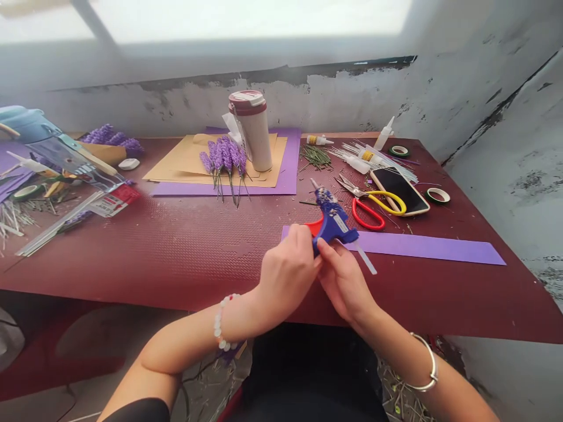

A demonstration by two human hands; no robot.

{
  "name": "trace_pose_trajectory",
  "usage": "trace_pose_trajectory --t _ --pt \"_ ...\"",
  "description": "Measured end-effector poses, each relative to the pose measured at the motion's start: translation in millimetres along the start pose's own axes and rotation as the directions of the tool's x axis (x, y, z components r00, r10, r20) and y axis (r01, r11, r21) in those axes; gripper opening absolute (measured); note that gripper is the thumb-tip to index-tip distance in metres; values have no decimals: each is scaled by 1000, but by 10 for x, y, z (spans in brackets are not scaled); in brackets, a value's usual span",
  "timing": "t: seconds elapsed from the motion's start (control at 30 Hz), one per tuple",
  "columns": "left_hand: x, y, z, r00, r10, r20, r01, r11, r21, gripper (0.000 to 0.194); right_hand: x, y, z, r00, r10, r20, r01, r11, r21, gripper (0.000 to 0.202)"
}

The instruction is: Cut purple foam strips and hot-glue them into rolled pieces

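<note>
A blue hot glue gun (338, 221) with a red trigger is tilted up in front of me, its nozzle toward the back of the table. A translucent glue stick (366, 259) pokes out of its rear end. My left hand (288, 266) is closed at the trigger and handle. Closed on the lower handle from the other side is my right hand (345, 281), its thumb against the blue plastic. The fingers hide most of the handle. Under and beyond the gun lies a purple paper strip (431, 246). Scissors (367, 199) with red and yellow handles rest just behind it.
Purple flowers (224, 157) lie on brown paper (176, 161) beside a tumbler (257, 132). At right are a phone (402, 190), tape rolls (437, 196), green stems (315, 157), white sticks and glue bottles (384, 135). A blue-lidded jug (48, 138) and more sticks stand left.
</note>
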State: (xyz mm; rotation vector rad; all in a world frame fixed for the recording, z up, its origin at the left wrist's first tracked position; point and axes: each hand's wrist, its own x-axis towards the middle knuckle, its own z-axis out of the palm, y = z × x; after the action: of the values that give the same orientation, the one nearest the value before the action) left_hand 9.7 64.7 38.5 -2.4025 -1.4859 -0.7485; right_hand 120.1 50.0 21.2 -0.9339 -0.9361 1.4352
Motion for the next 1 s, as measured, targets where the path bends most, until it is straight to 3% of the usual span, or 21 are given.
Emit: trace_pose_trajectory --t 0.1,0.17,0.27,0.4,0.57,0.67,0.73,0.87,1.0 --pt "-16 81 52 995 93 -42 -97 990 -102 10 -9 -16 -30 993 0 -117 8 997 72 27" --pt "-33 73 54 992 117 -51 -123 981 -149 9 -19 -51 -101 993 26 -117 -19 998 65 29" --pt "-58 45 64 987 138 -82 -150 974 -172 15 -41 -84 -209 994 43 -101 -49 997 -57 31" --pt "-84 40 143 983 163 -87 -179 955 -237 17 -55 -100 -306 991 -32 -127 -4 963 -271 26" --pt "-35 -19 215 987 124 105 -57 869 -492 27 -43 -135 -379 990 -97 -101 48 913 -405 26" --pt "48 -69 202 963 108 249 81 761 -644 33 -29 -119 -430 988 -137 -77 78 852 -518 29" --pt "95 -89 194 935 142 324 111 753 -649 25 -31 -93 -480 980 -174 -93 87 807 -584 37" --pt "105 -112 256 909 137 394 114 827 -550 10 -96 -67 -590 924 -353 -145 152 688 -710 49" --pt "36 -144 369 938 106 330 99 831 -548 16 -215 -86 -634 796 -598 -92 225 434 -872 33"
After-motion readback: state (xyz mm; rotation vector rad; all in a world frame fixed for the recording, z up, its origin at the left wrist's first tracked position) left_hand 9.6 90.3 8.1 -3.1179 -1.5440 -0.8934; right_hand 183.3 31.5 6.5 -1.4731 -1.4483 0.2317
